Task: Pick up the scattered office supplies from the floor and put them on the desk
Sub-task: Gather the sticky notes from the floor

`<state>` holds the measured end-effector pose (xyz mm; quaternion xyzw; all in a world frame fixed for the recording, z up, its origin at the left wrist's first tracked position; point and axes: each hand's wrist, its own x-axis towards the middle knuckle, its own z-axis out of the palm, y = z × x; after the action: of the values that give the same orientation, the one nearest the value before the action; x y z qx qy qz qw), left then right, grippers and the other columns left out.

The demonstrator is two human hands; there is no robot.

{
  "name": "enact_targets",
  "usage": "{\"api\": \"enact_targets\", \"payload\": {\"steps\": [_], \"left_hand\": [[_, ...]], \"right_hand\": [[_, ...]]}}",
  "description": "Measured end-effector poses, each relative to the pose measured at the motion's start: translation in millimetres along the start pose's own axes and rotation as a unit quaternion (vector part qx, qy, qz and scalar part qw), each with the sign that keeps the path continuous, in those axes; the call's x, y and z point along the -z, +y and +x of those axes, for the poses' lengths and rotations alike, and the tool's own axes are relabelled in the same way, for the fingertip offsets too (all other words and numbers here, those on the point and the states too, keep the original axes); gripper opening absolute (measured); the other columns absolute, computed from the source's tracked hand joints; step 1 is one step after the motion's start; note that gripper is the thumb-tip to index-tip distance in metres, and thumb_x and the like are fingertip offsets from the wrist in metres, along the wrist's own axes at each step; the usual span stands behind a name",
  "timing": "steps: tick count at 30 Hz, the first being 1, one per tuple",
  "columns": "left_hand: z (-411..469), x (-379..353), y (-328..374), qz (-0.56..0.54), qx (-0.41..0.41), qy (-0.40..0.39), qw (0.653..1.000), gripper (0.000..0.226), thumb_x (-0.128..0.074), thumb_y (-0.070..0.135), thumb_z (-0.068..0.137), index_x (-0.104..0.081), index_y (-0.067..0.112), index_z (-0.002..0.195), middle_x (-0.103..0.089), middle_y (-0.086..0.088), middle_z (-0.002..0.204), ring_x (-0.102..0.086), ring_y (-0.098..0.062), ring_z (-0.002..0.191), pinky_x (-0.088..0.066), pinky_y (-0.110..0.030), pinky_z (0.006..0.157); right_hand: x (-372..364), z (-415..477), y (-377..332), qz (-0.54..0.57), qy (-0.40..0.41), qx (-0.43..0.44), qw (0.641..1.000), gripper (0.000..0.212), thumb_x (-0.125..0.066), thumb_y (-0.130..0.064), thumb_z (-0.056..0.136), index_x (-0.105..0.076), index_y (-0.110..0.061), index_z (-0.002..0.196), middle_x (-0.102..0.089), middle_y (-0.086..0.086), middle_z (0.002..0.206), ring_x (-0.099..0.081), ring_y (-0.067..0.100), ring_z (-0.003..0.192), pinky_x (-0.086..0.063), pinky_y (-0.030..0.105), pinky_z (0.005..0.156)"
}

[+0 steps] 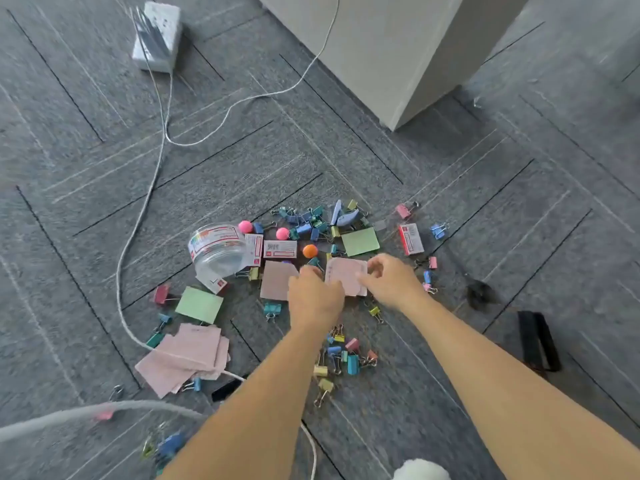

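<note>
Office supplies lie scattered on the grey carpet. A small pink stack of sticky notes [348, 277] sits between my two hands. My left hand [313, 294] holds its left edge with curled fingers, and my right hand [391, 278] pinches its right edge. Another pink pad [275, 280] lies just left of them. Green note pads [360, 241] [200, 304], a larger pink pile [183, 358], coloured binder clips [341, 355], small red-and-white boxes [411, 239] and pink and orange balls [310, 251] lie around.
A clear plastic jar [216, 249] lies on its side to the left. White cables [152, 188] run across the floor from a power strip [157, 36]. A pale desk panel [391, 53] stands behind. A black strap [538, 341] lies at right.
</note>
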<state>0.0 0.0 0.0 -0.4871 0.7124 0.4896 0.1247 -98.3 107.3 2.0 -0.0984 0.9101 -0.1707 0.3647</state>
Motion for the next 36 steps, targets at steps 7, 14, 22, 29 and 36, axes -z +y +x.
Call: {"api": "enact_targets", "payload": {"steps": [7,14,22,29,36], "left_hand": [[52.2,-16.8,-25.0,0.149,0.04,0.084,0.985,0.05,-0.063,0.023,0.088,-0.037,0.013,0.129,-0.024,-0.021,0.144,-0.025,-0.041,0.134,-0.027,-0.049,0.111],[52.5,-13.5,-43.2,0.18,0.074,0.113,0.974,0.055,-0.065,0.016,0.089,-0.034,0.024,0.134,-0.023,-0.02,0.146,-0.035,-0.042,0.126,-0.036,-0.051,0.101],[50.6,-5.4,-26.1,0.075,-0.007,0.168,0.983,0.013,-0.047,0.013,0.096,-0.056,0.016,0.105,-0.056,-0.004,0.088,-0.053,-0.027,0.082,-0.04,-0.037,0.068],[62.1,-14.2,-31.5,-0.1,0.056,0.12,0.986,0.015,-0.046,0.011,0.087,-0.057,0.006,0.079,-0.058,-0.008,0.073,-0.049,-0.023,0.066,-0.039,-0.032,0.061],[61.0,-28.3,-36.5,-0.247,0.079,0.073,0.963,0.028,-0.043,0.004,0.092,-0.062,0.015,0.109,-0.064,-0.006,0.098,-0.054,-0.015,0.078,-0.04,-0.026,0.057]], "right_hand": [[-52.9,49.1,4.0,-0.046,0.073,-0.056,0.995,0.087,-0.078,-0.053,0.074,-0.035,-0.008,0.135,-0.048,0.018,0.135,-0.048,0.037,0.124,-0.045,0.044,0.093],[-40.2,58.3,12.1,0.025,0.101,-0.028,0.994,0.036,-0.073,-0.033,0.085,-0.06,-0.009,0.109,-0.066,0.01,0.105,-0.06,0.028,0.088,-0.044,0.031,0.064],[-6.9,109.4,11.1,-0.073,0.08,0.015,0.994,0.023,-0.071,-0.035,0.084,-0.063,-0.02,0.099,-0.043,0.006,0.123,-0.044,0.031,0.115,-0.043,0.036,0.089],[-8.8,118.1,12.9,-0.056,0.07,0.023,0.996,0.069,-0.083,-0.029,0.076,-0.045,-0.01,0.131,-0.05,0.012,0.129,-0.052,0.029,0.113,-0.047,0.039,0.093],[-2.0,89.5,14.2,0.149,0.041,0.026,0.988,0.023,-0.077,-0.024,0.082,-0.062,-0.014,0.096,-0.065,0.005,0.094,-0.06,0.021,0.08,-0.051,0.04,0.07]]}}
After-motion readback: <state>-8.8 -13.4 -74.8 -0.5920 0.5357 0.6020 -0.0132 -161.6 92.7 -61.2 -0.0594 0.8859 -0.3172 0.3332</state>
